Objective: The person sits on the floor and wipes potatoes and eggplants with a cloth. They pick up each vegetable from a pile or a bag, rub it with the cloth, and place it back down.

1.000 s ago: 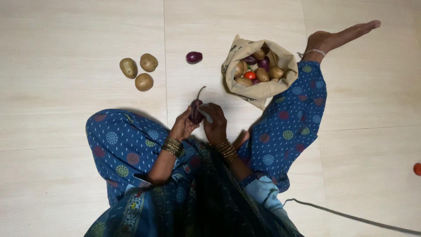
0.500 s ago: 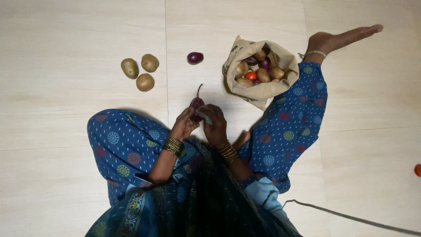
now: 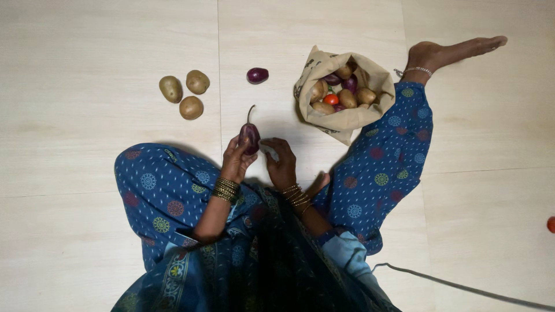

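Note:
My left hand holds a small purple eggplant upright, its curved stem pointing away from me. My right hand sits just right of it, apart from the eggplant, fingers curled around a small pale piece that I cannot identify. Both wrists wear gold bangles. I sit on a pale tiled floor in blue patterned clothing, with one knee bent at the left and the other leg stretched out at the right.
A tan cloth bag holds potatoes, purple eggplants and a red tomato. Three potatoes and another purple eggplant lie on the floor beyond my hands. A grey cord runs at lower right, and an orange object shows at the right edge.
My left hand has lifted the eggplant up and to the left, away from my right hand, which earlier pressed the pale piece against it. The hands are now separated.

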